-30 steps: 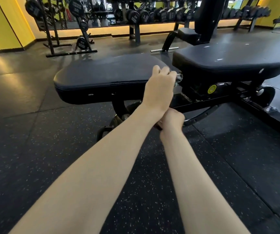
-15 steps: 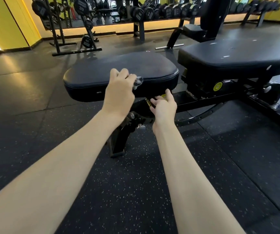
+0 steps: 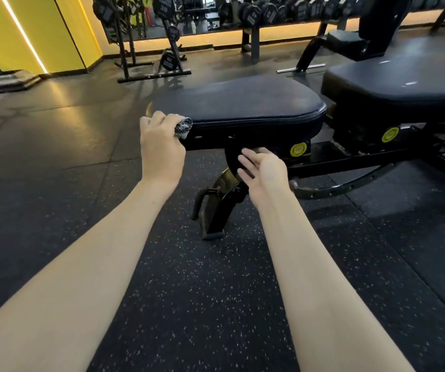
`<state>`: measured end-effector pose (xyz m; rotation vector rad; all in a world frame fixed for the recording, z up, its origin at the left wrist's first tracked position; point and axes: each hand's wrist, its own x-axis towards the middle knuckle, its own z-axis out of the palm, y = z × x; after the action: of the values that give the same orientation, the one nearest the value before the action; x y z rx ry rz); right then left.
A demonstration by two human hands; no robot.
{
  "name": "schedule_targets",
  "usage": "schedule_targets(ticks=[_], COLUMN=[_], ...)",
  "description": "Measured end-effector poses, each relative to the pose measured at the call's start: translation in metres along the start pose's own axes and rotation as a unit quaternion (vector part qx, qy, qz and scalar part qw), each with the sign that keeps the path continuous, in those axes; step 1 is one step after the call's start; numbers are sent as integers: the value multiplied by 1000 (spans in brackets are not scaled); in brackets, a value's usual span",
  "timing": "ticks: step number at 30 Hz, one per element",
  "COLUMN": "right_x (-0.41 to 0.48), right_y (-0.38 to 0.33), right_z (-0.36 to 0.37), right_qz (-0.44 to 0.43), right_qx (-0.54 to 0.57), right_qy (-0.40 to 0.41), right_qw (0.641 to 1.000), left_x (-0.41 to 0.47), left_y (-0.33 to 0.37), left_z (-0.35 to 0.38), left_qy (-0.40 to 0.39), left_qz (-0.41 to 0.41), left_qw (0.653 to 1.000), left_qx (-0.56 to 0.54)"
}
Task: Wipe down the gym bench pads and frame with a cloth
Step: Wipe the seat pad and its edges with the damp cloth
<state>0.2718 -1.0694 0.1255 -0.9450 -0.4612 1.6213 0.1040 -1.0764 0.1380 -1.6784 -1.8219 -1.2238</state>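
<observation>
- My left hand (image 3: 161,150) is curled into a fist around the cloth (image 3: 183,127), a small wadded rag, mottled black and white, that sticks out past my knuckles.
- The cloth presses against the front left corner of the seat pad (image 3: 243,103), right at the stitched edge.
- My right hand (image 3: 263,174) is loose and half open, palm turned left, fingers (image 3: 245,159) spread and holding nothing.
- It hangs just under the seat pad, in front of the frame (image 3: 350,161); I cannot tell whether the fingertips touch the black post behind them.
- The seat pad lies flat, with the back pad (image 3: 403,79) next to it on the right, a narrow gap between them.
- Two yellow knobs (image 3: 298,149) show on the frame below the pads.
- The frame's front foot (image 3: 213,218) rests on the speckled rubber floor (image 3: 189,291) between my forearms.
- A dumbbell rack (image 3: 269,12) and a plate tree (image 3: 167,36) stand well behind the bench.
</observation>
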Motion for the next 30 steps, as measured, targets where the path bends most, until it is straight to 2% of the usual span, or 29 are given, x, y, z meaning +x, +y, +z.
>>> schedule_targets(ticks=[3, 6, 7, 8, 10, 12, 14, 20, 24, 30], right_x=[-2, -4, -3, -2, 2, 5, 6, 12, 6, -1], right_y=[5, 6, 6, 7, 8, 8, 7, 0, -1, 4], right_z=[2, 1, 0, -1, -4, -7, -10, -15, -7, 3], right_qz=[-8, -12, -13, -14, -22, -27, -26, -48, -49, -43], right_qx=[-17, -14, -15, -17, -23, -8, 11, -39, -50, -12], right_qy=[-20, -28, -27, -24, -14, -4, 1, 7, 7, -15], right_qw=[1000, 999, 999, 999, 999, 1000, 1000, 998, 998, 999], left_x=[5, 15, 11, 4, -17, -38, -46, -43, -41, -39], left_y=[-18, -35, -33, -23, 12, 48, 70, 65, 53, 31], left_z=[-1, -4, -4, -4, 4, 24, 50, 83, 71, 55], left_qy=[15, 54, 72, 88, 83, 38, 20, 76, 117, 128], left_qz=[-61, -218, -237, -212, -60, 79, 119, 81, -8, -108], left_qw=[998, 974, 968, 972, 992, 991, 986, 986, 980, 973], left_qx=[3, -36, -43, -47, -75, -102, -112, -128, -163, -161])
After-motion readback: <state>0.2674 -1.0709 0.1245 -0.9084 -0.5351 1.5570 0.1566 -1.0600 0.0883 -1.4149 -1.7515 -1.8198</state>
